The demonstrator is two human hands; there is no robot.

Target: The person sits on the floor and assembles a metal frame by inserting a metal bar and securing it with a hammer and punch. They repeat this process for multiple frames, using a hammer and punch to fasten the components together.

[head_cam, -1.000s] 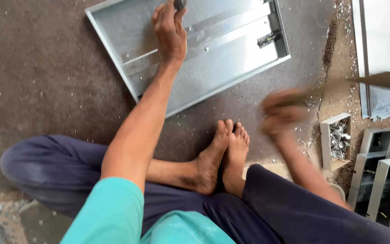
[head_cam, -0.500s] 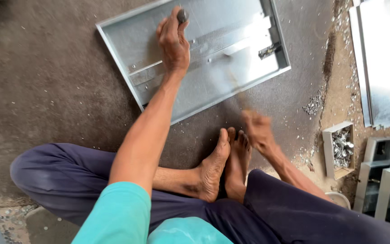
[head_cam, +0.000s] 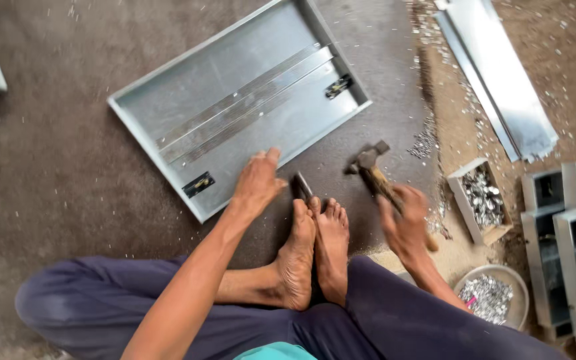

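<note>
A person is seen from above, seated cross-legged on a dark mat (head_cam: 68, 173), with bare feet (head_cam: 315, 257) pressed together in front of the body and dark trousers covering the legs. A shallow rectangular metal tray (head_cam: 235, 100) of grey sheet steel is laid flat on the mat ahead of the feet, turned at an angle, with a raised strip running along its middle and a small dark fitting near each end. The left hand (head_cam: 258, 183) is stretched forward and rested on the near edge of the tray, fingers bent over a small dark chisel-like tool (head_cam: 301, 187) that is seen just beside the fingertips and just above the toes; whether the fingers are closed fully around it cannot be told. The right hand (head_cam: 405, 217) is wrapped tightly around the wooden handle of a hammer (head_cam: 375, 173), whose metal head is held close to the mat, to the right of the small tool and apart from it. The right hand is slightly blurred. To the right, a small open box of metal fasteners (head_cam: 481, 200) is placed on the sandy floor, and a round bowl of similar small metal pieces (head_cam: 495, 300) is set near the right knee. Long folded metal strips (head_cam: 495, 73) are laid at the upper right, and a row of grey metal boxes (head_cam: 568, 247) is lined along the right edge
</note>
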